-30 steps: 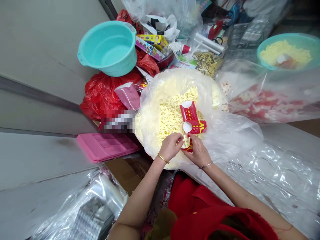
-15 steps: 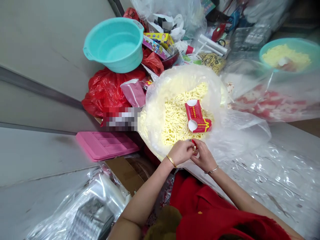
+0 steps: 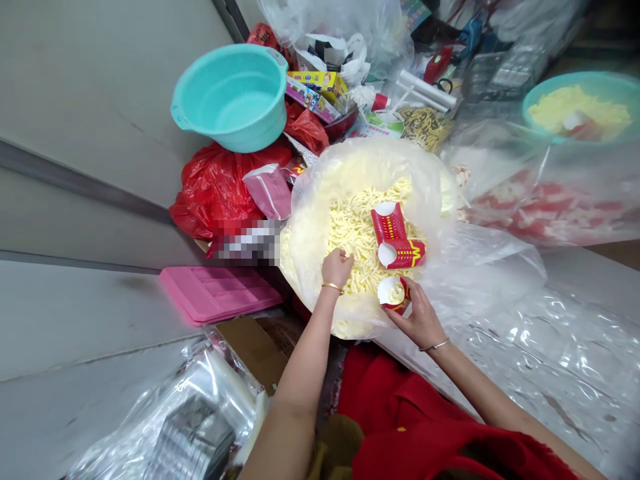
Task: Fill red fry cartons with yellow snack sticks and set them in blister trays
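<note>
My right hand (image 3: 421,315) grips a small red fries carton (image 3: 401,307) with a white inside; a few pale yellow strips show in its mouth. My left hand (image 3: 337,268) is at the left part of the heap of pale yellow fry-shaped strips (image 3: 364,223), fingers curled in; what they pinch, if anything, is hidden. The strips lie in a large clear plastic bag (image 3: 313,200) opened wide. On the heap rest two more red cartons, an upper carton (image 3: 389,225) and a lower carton (image 3: 407,254), with yellow markings and white mouths.
A turquoise basin (image 3: 230,100) sits on red plastic bags (image 3: 220,180) at the back left. Pink trays (image 3: 220,293) lie at left. Another turquoise bowl (image 3: 550,107) of yellow pieces and a bag of red-and-white pieces (image 3: 545,207) stand right. Clear plastic sheeting (image 3: 555,360) covers the right front.
My hands were together at the bag's front edge and have parted. The left has moved forward and left onto the strips; the right now shows the carton's open mouth.
</note>
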Available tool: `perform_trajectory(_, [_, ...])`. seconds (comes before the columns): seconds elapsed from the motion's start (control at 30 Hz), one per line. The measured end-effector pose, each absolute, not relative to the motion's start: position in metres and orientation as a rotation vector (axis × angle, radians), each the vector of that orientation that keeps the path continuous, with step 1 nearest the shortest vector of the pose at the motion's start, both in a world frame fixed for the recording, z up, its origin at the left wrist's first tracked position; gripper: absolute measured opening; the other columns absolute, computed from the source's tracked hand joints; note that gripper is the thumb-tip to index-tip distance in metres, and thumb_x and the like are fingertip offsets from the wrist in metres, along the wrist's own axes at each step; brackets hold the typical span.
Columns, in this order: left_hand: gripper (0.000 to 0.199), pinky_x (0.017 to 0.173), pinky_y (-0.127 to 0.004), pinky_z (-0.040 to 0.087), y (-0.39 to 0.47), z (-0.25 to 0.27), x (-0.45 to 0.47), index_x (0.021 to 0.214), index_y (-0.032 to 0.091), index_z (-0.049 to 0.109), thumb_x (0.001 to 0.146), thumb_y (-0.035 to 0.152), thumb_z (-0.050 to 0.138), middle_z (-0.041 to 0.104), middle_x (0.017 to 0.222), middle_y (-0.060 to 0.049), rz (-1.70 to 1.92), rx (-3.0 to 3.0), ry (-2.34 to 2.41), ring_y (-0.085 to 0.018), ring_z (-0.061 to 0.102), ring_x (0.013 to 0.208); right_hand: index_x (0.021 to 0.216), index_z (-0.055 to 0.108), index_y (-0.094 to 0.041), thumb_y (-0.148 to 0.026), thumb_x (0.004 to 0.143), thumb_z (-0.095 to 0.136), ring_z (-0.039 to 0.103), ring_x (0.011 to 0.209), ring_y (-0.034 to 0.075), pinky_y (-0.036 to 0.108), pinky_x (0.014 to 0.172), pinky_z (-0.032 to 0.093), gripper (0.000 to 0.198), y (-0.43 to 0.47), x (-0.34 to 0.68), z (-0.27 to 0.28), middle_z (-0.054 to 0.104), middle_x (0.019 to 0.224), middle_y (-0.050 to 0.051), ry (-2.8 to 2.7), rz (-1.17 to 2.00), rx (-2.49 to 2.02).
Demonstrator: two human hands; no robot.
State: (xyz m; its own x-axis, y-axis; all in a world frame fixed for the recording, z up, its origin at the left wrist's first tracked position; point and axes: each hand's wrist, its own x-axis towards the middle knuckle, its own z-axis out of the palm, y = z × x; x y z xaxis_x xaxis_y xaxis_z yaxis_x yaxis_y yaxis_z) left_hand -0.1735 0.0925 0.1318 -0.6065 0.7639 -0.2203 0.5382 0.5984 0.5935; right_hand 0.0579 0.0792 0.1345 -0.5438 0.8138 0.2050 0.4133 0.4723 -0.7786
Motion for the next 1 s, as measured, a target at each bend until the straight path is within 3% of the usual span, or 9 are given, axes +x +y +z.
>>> perform_trajectory(0.17, [0.023, 0.048, -0.019, 0.026, 0.074, 0.136, -0.192, 0.065, 0.016, 0.049, 0.070, 0.034, 0.062, 0.037, 0.053, 0.007, 1.061, 0.843, 2.010, -0.006, 0.034, 0.048, 0.135, 0.030, -0.017, -0.039, 0.079, 0.063, 0.049, 0.114, 0.030, 0.050, 0.094, 0.046, 0.069, 0.089, 0.049, 0.136, 0.049, 0.124, 0.017, -2.173, 0.928, -0.976])
perform_trajectory(0.3, [0.030, 0.045, -0.018, 0.021, 0.070, 0.157, -0.187, 0.069, 0.017, 0.044, 0.069, 0.039, 0.065, 0.034, 0.054, 0.008, 1.195, 0.571, 1.681, -0.004, 0.031, 0.046, 0.135, 0.029, -0.016, -0.040, 0.079, 0.063, 0.048, 0.116, 0.030, 0.050, 0.097, 0.044, 0.069, 0.093, 0.041, 0.131, 0.048, 0.127, 0.017, -2.177, 0.937, -0.935])
perform_trajectory(0.47, [0.033, 0.048, -0.018, 0.026, 0.071, 0.186, -0.158, 0.074, 0.018, 0.041, 0.074, 0.044, 0.062, 0.036, 0.061, 0.007, 1.255, 0.601, 1.525, -0.004, 0.033, 0.049, 0.136, 0.029, -0.015, -0.041, 0.078, 0.063, 0.048, 0.115, 0.030, 0.049, 0.097, 0.044, 0.072, 0.093, 0.027, 0.128, 0.049, 0.124, 0.017, -2.184, 0.935, -0.940])
perform_trajectory(0.6, [0.023, 0.055, -0.021, 0.034, 0.065, 0.192, -0.139, 0.075, 0.018, 0.047, 0.081, 0.039, 0.056, 0.042, 0.063, 0.005, 1.061, 0.995, 1.753, -0.008, 0.041, 0.056, 0.137, 0.027, -0.016, -0.038, 0.078, 0.063, 0.045, 0.119, 0.030, 0.051, 0.098, 0.043, 0.073, 0.091, 0.015, 0.130, 0.047, 0.127, 0.017, -2.139, 0.952, -0.949])
perform_trajectory(0.83, [0.020, 0.075, -0.036, 0.037, 0.059, 0.207, -0.102, 0.067, 0.017, 0.059, 0.083, 0.019, 0.047, 0.061, 0.072, -0.006, 0.184, 1.709, 2.028, -0.020, 0.057, 0.075, 0.135, 0.031, -0.019, -0.023, 0.077, 0.058, 0.048, 0.114, 0.029, 0.050, 0.095, 0.044, 0.064, 0.086, 0.026, 0.124, 0.051, 0.123, 0.014, -2.198, 0.954, -0.872])
perform_trajectory(1.0, [0.020, 0.078, -0.035, 0.040, 0.064, 0.207, -0.096, 0.075, 0.018, 0.063, 0.084, 0.019, 0.045, 0.065, 0.076, -0.006, 0.240, 1.761, 1.773, -0.020, 0.060, 0.077, 0.135, 0.032, -0.020, -0.026, 0.081, 0.056, 0.047, 0.115, 0.030, 0.053, 0.095, 0.042, 0.060, 0.091, 0.040, 0.118, 0.049, 0.125, 0.014, -2.164, 0.929, -0.851])
